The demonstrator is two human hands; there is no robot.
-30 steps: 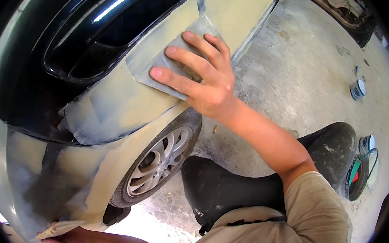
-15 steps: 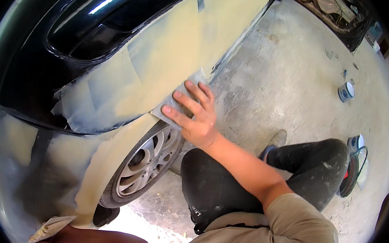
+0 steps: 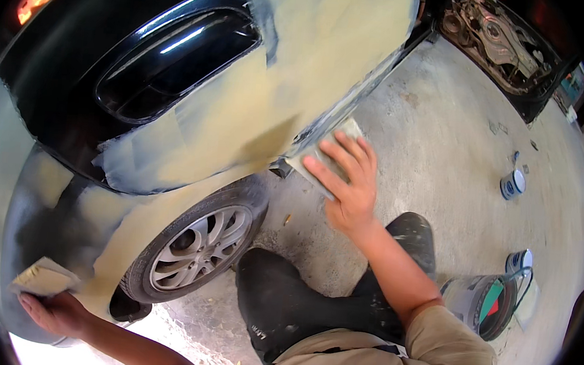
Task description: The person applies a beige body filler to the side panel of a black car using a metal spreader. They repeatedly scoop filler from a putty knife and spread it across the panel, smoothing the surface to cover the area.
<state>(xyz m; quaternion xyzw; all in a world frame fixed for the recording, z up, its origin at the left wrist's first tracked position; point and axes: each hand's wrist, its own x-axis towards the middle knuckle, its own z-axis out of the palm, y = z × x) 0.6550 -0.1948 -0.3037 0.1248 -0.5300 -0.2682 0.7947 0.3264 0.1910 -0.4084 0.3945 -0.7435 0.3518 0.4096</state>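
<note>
A black car body [image 3: 68, 62] fills the left half, with wide patches of yellowish filler [image 3: 294, 66] over its side panel and wheel arch. My right hand [image 3: 347, 183] lies flat, fingers spread, pressing a grey sanding sheet [image 3: 321, 161] against the lower edge of the panel. My left hand [image 3: 56, 308] at the lower left holds a folded piece of sandpaper [image 3: 41, 276] against the bodywork near the bumper. A silver alloy wheel [image 3: 197, 254] sits between the two hands. My dark-trousered knees [image 3: 296, 306] are bent below.
Concrete floor [image 3: 446, 146] spreads to the right. A small tin [image 3: 513, 184] stands on it, and a grey bucket [image 3: 481, 300] with another tin [image 3: 520, 261] sits by my right leg. An opened car part [image 3: 495, 41] lies at the top right.
My right hand has slid the sanding sheet down and to the right along the panel, from the upper filler patch to its lower edge. The left hand's sandpaper has come into view.
</note>
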